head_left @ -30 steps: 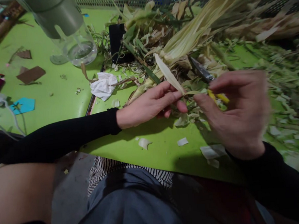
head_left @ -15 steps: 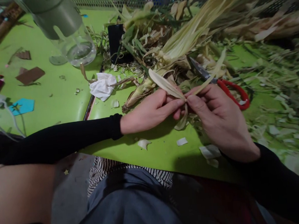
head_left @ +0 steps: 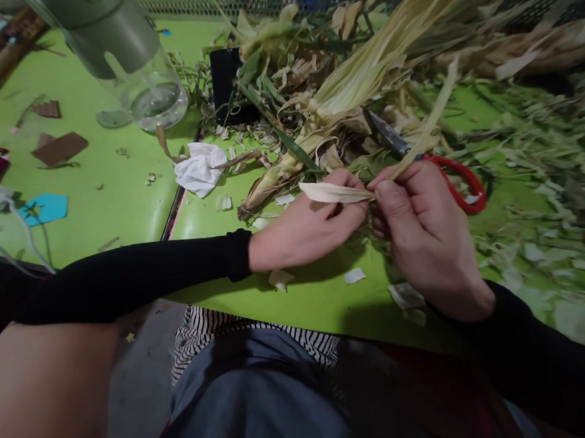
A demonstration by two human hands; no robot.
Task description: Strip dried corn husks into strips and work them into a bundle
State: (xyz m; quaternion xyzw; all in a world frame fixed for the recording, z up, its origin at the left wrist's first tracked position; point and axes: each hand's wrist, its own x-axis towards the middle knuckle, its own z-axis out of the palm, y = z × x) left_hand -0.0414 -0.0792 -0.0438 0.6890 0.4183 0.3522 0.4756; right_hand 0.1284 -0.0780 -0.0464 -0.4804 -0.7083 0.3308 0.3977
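Note:
Both of my hands meet low over the green table. Between the thumb and fingers of my right hand (head_left: pixel 426 236) is a corn husk strip (head_left: pixel 438 112), its long end rising to the upper right. A pale leaf-shaped husk piece (head_left: pixel 333 193) points left from the pinch, across the back of my left hand (head_left: pixel 313 227). The left fingers are closed at the same joint, their tips partly hidden behind the right hand. Just beyond my right hand lie red-handled scissors (head_left: pixel 458 184), blades partly covered by husk.
A heap of dried corn husks (head_left: pixel 353 81) fills the back, beside a black phone-like slab (head_left: pixel 226 87). Further left stand a clear-bottomed container (head_left: pixel 157 105) and a crumpled tissue (head_left: pixel 200 170). Shredded husk (head_left: pixel 540 175) covers the right side of the green table (head_left: pixel 121 211).
My left hand has shifted slightly right and turned more palm-down. The pale husk piece has swung down from slanting upward to nearly level, and the long strip end stands a little higher.

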